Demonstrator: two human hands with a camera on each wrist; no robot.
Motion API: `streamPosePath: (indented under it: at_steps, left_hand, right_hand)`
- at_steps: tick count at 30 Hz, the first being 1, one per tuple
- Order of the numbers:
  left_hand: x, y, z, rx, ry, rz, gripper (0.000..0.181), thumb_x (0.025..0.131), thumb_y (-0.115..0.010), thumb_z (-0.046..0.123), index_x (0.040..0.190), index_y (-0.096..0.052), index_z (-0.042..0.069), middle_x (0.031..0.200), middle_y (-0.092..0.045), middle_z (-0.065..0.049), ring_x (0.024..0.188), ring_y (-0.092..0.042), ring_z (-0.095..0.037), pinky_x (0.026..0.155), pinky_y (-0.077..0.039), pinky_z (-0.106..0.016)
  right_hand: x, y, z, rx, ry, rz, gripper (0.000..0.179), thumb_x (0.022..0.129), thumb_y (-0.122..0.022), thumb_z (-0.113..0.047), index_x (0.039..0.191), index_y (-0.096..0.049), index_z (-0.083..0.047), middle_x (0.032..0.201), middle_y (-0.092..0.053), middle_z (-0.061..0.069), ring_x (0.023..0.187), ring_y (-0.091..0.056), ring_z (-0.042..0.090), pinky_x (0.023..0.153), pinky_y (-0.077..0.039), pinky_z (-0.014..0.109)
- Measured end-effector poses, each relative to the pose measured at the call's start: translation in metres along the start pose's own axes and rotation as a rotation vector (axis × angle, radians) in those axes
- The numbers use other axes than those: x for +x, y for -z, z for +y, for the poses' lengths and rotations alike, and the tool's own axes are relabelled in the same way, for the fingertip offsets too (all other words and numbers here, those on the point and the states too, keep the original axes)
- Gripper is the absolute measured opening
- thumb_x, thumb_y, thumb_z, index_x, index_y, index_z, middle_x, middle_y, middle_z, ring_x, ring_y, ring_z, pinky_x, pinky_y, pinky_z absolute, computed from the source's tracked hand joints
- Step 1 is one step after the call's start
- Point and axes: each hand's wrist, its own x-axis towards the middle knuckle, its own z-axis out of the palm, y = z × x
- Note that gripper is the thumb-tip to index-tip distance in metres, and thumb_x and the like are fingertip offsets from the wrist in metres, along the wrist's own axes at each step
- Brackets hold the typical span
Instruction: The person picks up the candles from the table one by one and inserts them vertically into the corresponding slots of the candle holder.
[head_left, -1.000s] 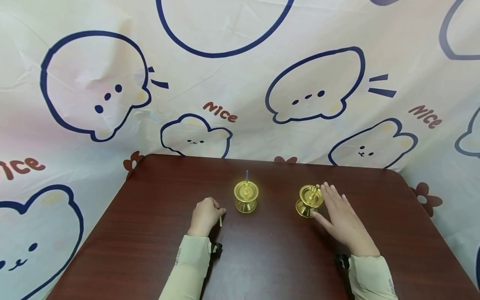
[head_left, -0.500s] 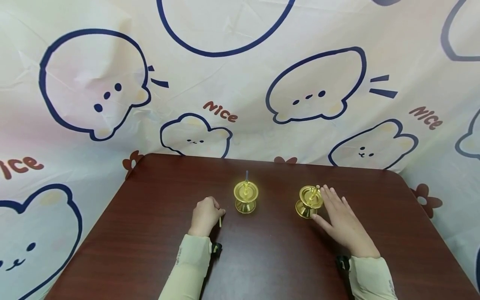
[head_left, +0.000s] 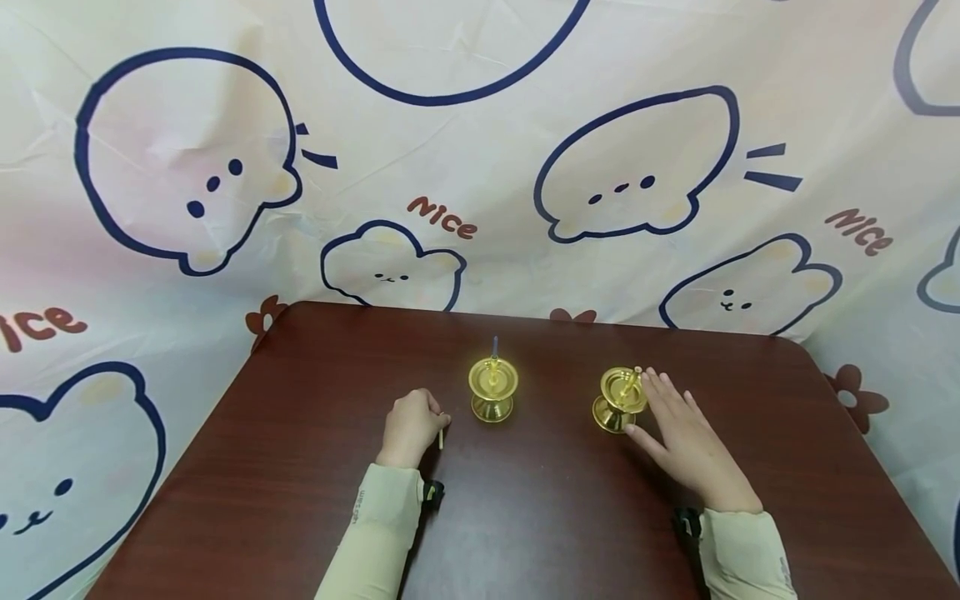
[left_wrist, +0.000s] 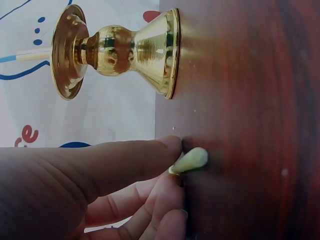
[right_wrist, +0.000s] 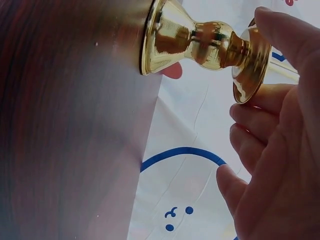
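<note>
Low over the table, my left hand (head_left: 411, 427) pinches a thin pale green stick (left_wrist: 192, 159) between thumb and fingers, its rounded end pointing out past the fingertips. Just right of that hand stands a brass candle holder (head_left: 492, 407) with a slim blue-topped stick (head_left: 495, 347) rising from its dish. A second brass candle holder (head_left: 615, 417) stands farther right, a short post in its dish. My right hand (head_left: 686, 442) is beside it with fingers mostly straight. In the right wrist view, the thumb and fingers lie on either side of the dish (right_wrist: 250, 75), right at its rim.
Both holders stand on a dark reddish-brown table (head_left: 525, 508) with rounded far corners. A pale cloth (head_left: 495, 158) printed with blue cartoon outlines hangs behind and along both sides. Dark straps with cameras (head_left: 432, 495) sit at the wrists.
The head view has tilted very slightly, shifting the scene a little. Both hands, the pinched stick and the two holders keep their places.
</note>
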Motion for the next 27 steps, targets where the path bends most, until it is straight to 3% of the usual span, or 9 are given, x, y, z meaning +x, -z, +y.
streamPosePath:
  at_steps: [18, 27]
  left_hand:
    - [-0.0014, -0.0001, 0.0008, 0.011, -0.010, -0.001, 0.016, 0.087, -0.070, 0.004, 0.074, -0.062, 0.008, 0.071, -0.063, -0.003, 0.057, -0.056, -0.020, 0.057, -0.049, -0.037]
    - [-0.0035, -0.0010, 0.0027, 0.030, -0.038, 0.023, 0.018, 0.080, -0.064, -0.001, 0.067, -0.056, 0.009, 0.062, -0.056, -0.002, 0.053, -0.049, -0.019, 0.052, -0.040, -0.032]
  right_hand:
    - [-0.0006, -0.0027, -0.0005, -0.004, 0.015, 0.011, 0.082, 0.101, -0.059, -0.043, 0.159, -0.023, 0.002, 0.165, -0.020, 0.022, 0.153, -0.014, 0.041, 0.123, -0.008, 0.055]
    - [-0.0004, -0.0031, -0.0006, 0.001, 0.013, 0.014, 0.082, 0.102, -0.058, -0.045, 0.159, -0.023, 0.001, 0.165, -0.020, 0.022, 0.153, -0.013, 0.040, 0.122, -0.008, 0.056]
